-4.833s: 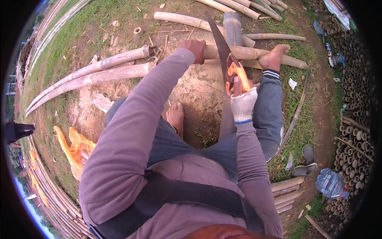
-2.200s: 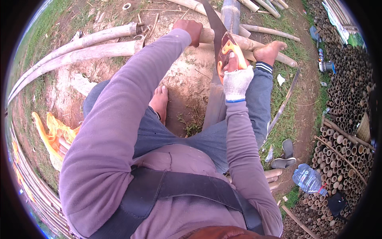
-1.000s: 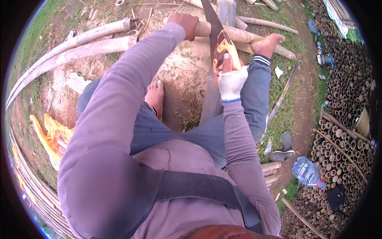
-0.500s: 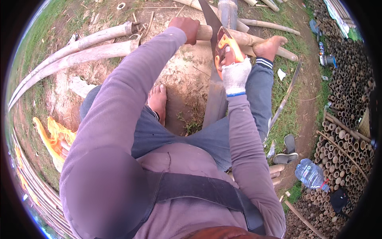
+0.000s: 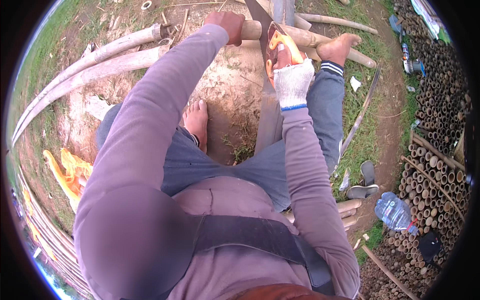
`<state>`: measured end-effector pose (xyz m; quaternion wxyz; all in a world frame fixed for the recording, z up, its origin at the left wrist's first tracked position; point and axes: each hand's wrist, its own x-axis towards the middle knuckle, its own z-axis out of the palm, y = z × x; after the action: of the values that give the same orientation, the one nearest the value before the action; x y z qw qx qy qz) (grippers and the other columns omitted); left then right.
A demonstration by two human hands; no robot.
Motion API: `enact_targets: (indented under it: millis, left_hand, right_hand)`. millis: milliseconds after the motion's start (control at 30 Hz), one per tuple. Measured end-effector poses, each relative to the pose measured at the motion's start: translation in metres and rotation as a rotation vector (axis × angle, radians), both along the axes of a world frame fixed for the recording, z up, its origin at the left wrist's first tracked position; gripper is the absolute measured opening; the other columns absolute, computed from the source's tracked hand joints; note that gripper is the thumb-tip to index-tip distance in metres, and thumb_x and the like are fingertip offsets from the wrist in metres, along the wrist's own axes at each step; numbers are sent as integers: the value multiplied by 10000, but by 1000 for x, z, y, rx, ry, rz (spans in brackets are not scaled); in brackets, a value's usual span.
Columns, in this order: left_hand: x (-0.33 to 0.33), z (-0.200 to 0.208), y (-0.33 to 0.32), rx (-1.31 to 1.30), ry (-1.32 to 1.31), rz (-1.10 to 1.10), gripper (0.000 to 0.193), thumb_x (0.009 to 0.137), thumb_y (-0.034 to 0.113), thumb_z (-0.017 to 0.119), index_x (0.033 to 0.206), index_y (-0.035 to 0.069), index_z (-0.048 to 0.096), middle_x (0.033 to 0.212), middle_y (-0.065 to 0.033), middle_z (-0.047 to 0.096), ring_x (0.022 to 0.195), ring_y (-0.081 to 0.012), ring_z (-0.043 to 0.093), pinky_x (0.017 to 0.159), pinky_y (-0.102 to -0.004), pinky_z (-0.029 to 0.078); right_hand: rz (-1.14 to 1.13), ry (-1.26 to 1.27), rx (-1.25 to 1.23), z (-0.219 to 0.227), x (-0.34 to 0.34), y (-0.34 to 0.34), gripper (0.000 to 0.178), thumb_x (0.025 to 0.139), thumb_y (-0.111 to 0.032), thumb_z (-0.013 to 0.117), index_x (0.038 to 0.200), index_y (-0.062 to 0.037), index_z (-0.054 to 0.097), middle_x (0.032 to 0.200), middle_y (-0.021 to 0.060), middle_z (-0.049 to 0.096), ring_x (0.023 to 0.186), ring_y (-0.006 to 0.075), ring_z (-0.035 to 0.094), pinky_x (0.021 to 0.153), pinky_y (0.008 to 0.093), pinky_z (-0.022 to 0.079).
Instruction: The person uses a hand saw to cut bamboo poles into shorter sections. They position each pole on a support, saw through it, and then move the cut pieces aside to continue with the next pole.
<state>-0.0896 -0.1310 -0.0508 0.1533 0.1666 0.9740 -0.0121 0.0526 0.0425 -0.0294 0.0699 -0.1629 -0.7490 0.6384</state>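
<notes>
My bare left hand (image 5: pixel 229 27) is closed round a bamboo pole (image 5: pixel 251 30), close to its cut right end. Just right of that end, the dark blade of a handsaw (image 5: pixel 261 12) points away from me. My right hand (image 5: pixel 293 82), in a white glove that leaves the thumb bare, is wrapped round the saw's orange handle (image 5: pixel 286 44). Right of the blade, a bamboo length (image 5: pixel 312 38) lies under my bare right foot (image 5: pixel 337 49). An upright-looking grey post or thick pole (image 5: pixel 282 12) is behind it. Whether the blade touches bamboo, I cannot tell.
Two long bamboo poles (image 5: pixel 107 69) curve away at left. An orange plastic bag (image 5: pixel 75 167) lies on the grass. To the right are a thin strip (image 5: pixel 361 111), slippers (image 5: pixel 364 190), a large clear bottle (image 5: pixel 394 211) and stacked bamboo (image 5: pixel 437 187). My left foot (image 5: pixel 195 122) stands on bare soil.
The whole view has shifted a little, with the hands and bamboo now higher in it. Both hands keep their holds, and the saw has moved little relative to the bamboo.
</notes>
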Motion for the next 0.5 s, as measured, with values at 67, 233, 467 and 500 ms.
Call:
enact_targets:
  millis: [67,233,467,500]
  left_hand:
    - [4,1,-5,46,-2,-12,526,848,311,862,1304,108,696,1178,-125,803,1102,-321,785,960,-453,624]
    - [19,-1,-4,30,-15,-10,437,897,243,804,1289,100,675,1102,-138,805,1043,-307,795,893,-428,637]
    - [0,-19,-4,73,21,-52,459,881,249,801,1284,88,653,1094,-163,791,1019,-339,791,895,-465,632]
    - [3,-17,-3,79,11,-53,458,881,247,799,1285,89,652,1094,-163,791,1021,-338,791,894,-464,631]
  right_hand:
    - [10,68,-90,-25,12,1,259,1042,-145,767,1175,45,654,936,84,713,736,121,670,640,289,580]
    - [-28,45,-201,-41,33,4,189,1056,-127,746,1122,20,647,874,57,702,679,81,645,592,244,534]
    - [-25,196,-164,-75,31,15,243,1058,-186,754,1122,14,632,822,36,693,632,66,616,571,238,506]
    - [-34,143,-176,-70,38,7,247,1058,-185,755,1133,13,628,829,40,693,636,66,615,571,238,507]
